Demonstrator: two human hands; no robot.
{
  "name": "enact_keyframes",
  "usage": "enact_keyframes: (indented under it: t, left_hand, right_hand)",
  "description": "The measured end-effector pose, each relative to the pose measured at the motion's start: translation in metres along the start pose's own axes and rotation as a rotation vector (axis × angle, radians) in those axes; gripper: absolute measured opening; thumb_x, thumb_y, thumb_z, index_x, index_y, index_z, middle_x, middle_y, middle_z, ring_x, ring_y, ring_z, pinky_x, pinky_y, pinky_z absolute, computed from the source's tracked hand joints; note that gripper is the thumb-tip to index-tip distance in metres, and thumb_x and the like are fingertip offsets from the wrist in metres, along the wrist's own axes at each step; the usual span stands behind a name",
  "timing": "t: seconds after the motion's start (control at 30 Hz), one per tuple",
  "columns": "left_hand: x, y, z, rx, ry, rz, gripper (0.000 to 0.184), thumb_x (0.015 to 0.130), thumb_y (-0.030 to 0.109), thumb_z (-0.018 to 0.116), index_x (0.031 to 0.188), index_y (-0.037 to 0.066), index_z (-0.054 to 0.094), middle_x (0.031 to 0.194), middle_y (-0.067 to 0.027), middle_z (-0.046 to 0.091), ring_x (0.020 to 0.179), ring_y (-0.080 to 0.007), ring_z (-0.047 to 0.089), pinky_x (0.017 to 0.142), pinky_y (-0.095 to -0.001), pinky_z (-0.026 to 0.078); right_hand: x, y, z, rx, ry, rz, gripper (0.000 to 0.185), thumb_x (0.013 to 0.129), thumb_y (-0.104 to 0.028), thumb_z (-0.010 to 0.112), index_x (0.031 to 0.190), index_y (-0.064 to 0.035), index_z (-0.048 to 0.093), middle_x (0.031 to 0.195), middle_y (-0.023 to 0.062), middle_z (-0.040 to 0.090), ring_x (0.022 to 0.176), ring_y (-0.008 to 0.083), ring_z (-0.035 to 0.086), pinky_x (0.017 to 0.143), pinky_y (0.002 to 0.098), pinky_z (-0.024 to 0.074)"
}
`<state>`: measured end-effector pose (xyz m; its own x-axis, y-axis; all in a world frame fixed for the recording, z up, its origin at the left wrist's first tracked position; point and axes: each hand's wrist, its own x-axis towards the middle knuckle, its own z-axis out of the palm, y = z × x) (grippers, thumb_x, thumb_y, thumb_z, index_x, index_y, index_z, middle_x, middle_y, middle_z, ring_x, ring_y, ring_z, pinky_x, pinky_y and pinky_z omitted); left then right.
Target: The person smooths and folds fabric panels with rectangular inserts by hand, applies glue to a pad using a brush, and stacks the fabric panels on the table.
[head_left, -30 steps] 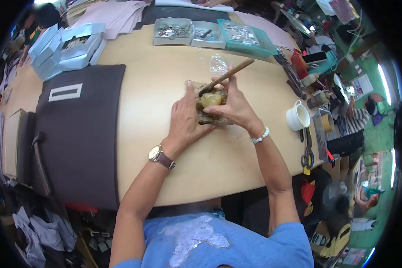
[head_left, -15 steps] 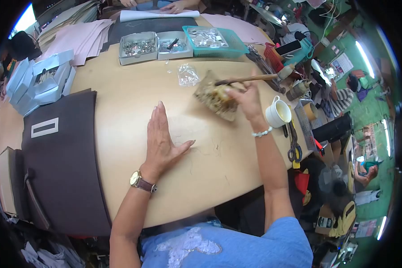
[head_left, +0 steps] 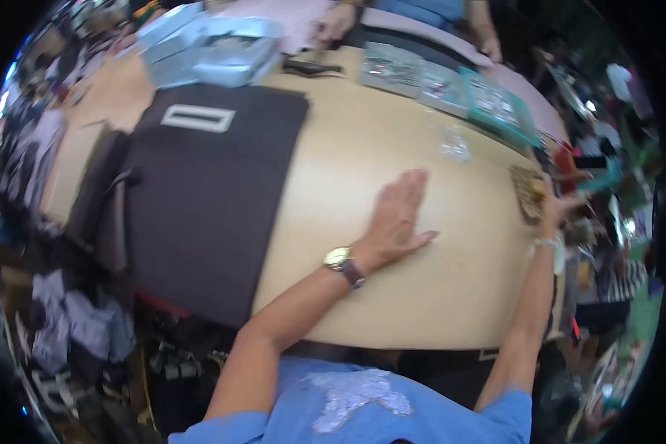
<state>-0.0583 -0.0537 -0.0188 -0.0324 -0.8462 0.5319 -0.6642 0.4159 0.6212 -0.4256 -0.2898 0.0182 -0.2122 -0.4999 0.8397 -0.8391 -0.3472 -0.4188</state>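
My left hand (head_left: 396, 220) lies flat on the pale tabletop (head_left: 340, 185), fingers stretched and thumb apart, with nothing held. At the table's right side my right hand (head_left: 557, 207) is at the stained brown mat or board (head_left: 527, 194) that bears a yellowish lump (head_left: 539, 188). Blur hides how its fingers grip, and the wooden stick cannot be made out clearly. A small clear plastic bag (head_left: 455, 143) rests between the two hands, further back.
Dark sheets (head_left: 207, 185) with a pale rectangular frame (head_left: 198, 118) cover the left. Light blue boxes (head_left: 237, 50), a dark-handled tool (head_left: 312, 68), a box of small parts (head_left: 392, 70) and a teal tray (head_left: 499, 107) stand behind. Another person's hand (head_left: 336, 24) is at the far edge.
The view has swung left. My right hand has carried the mat with the lump from the middle to the table's right side. My left hand has let go and lies flat. A dark-handled tool now shows.
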Motion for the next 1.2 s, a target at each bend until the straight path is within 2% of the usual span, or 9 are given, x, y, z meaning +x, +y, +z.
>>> enact_keyframes:
  t: [0.07, 0.27, 0.33, 0.47, 0.67, 0.9, 1.0, 1.1, 1.2]
  left_hand:
    - [0.003, 0.001, 0.000, 0.048, 0.025, -0.010, 0.095, 0.072, 0.029, 0.070, 0.142, -0.004, 0.014, 0.141, -0.0264, 0.027, 0.130, -0.0405, 0.028, 0.107, -0.0464, 0.024]
    - [0.025, 0.025, -0.039, 0.162, 0.160, 0.003, 0.084, 0.077, 0.029, 0.067, 0.140, -0.003, 0.022, 0.140, -0.0254, 0.031, 0.128, -0.0406, 0.032, 0.105, -0.0466, 0.027]
    - [0.032, 0.023, -0.066, 0.172, 0.223, -0.057, 0.078, 0.078, 0.031, 0.066, 0.137, -0.004, 0.029, 0.138, -0.0253, 0.035, 0.127, -0.0398, 0.034, 0.104, -0.0459, 0.029]
    - [0.014, 0.010, -0.139, 0.447, 0.179, -0.150, 0.069, 0.079, 0.036, 0.066, 0.128, -0.006, 0.042, 0.133, -0.0249, 0.041, 0.126, -0.0369, 0.037, 0.102, -0.0440, 0.031]
    - [-0.071, -0.028, -0.190, 0.616, -0.001, -0.541, 0.068, 0.084, 0.045, 0.058, 0.135, 0.004, 0.040, 0.140, -0.0220, 0.035, 0.131, -0.0400, 0.029, 0.104, -0.0509, 0.028]
    - [-0.109, -0.058, -0.187, 0.684, -0.156, -0.479, 0.046, 0.095, 0.038, 0.043, 0.135, 0.014, 0.044, 0.144, -0.0152, 0.033, 0.135, -0.0374, 0.024, 0.105, -0.0560, 0.021]
    - [-0.103, -0.059, -0.192, 0.503, -0.048, -0.564, 0.043, 0.097, 0.034, 0.040, 0.135, 0.014, 0.044, 0.144, -0.0138, 0.035, 0.136, -0.0327, 0.025, 0.107, -0.0517, 0.021]
    - [-0.099, -0.055, -0.205, 0.152, 0.130, -0.637, 0.043, 0.099, 0.030, 0.037, 0.136, 0.010, 0.042, 0.143, -0.0127, 0.037, 0.135, -0.0258, 0.028, 0.108, -0.0414, 0.023]
    - [-0.098, -0.058, -0.214, -0.150, 0.251, -0.627, 0.044, 0.099, 0.030, 0.036, 0.135, 0.006, 0.043, 0.142, -0.0127, 0.039, 0.135, -0.0246, 0.029, 0.109, -0.0337, 0.023]
  right_hand:
    - [-0.015, -0.062, -0.021, 0.214, -0.065, 0.298, 0.114, 0.070, -0.037, 0.079, 0.139, 0.0113, 0.001, 0.141, 0.0291, 0.021, 0.131, 0.0344, 0.027, 0.110, 0.0403, 0.0217]
    - [-0.097, -0.198, -0.039, 0.550, -0.312, 0.141, 0.083, 0.085, -0.017, 0.063, 0.142, 0.0043, 0.008, 0.142, 0.0247, 0.027, 0.132, 0.0320, 0.030, 0.108, 0.0384, 0.0250]
    - [-0.123, -0.234, -0.028, 0.442, -0.450, 0.033, 0.072, 0.088, -0.007, 0.055, 0.143, 0.0037, 0.009, 0.143, 0.0200, 0.027, 0.132, 0.0289, 0.028, 0.111, 0.0374, 0.0173]
    - [-0.154, -0.335, -0.004, 0.953, -0.689, 0.338, 0.074, 0.089, -0.012, 0.057, 0.143, 0.0036, 0.009, 0.133, 0.0164, 0.040, 0.126, 0.0223, 0.035, 0.106, 0.0336, 0.0277]
    - [-0.195, -0.454, 0.046, 1.360, -0.519, 0.940, 0.063, 0.093, -0.017, 0.049, 0.140, 0.0028, 0.013, 0.127, 0.0210, 0.041, 0.118, 0.0249, 0.042, 0.099, 0.0342, 0.0342]
    - [-0.245, -0.467, 0.048, 1.199, -0.537, 0.784, 0.053, 0.096, -0.018, 0.041, 0.140, 0.0013, 0.020, 0.134, 0.0217, 0.035, 0.123, 0.0300, 0.039, 0.103, 0.0361, 0.0300]
    - [-0.246, -0.463, 0.054, 1.176, -0.500, 0.846, 0.049, 0.096, -0.019, 0.042, 0.138, 0.0018, 0.026, 0.124, 0.0180, 0.049, 0.113, 0.0211, 0.048, 0.098, 0.0319, 0.0360]
    - [-0.243, -0.463, 0.044, 1.229, -0.606, 0.725, 0.046, 0.096, -0.015, 0.043, 0.137, 0.0013, 0.029, 0.095, 0.0105, 0.062, 0.086, 0.0136, 0.056, 0.082, 0.0264, 0.0447]
    - [-0.232, -0.474, 0.031, 1.265, -0.774, 0.615, 0.044, 0.095, -0.013, 0.045, 0.135, 0.0016, 0.032, 0.070, 0.0029, 0.060, 0.064, 0.0087, 0.052, 0.069, 0.0225, 0.0457]
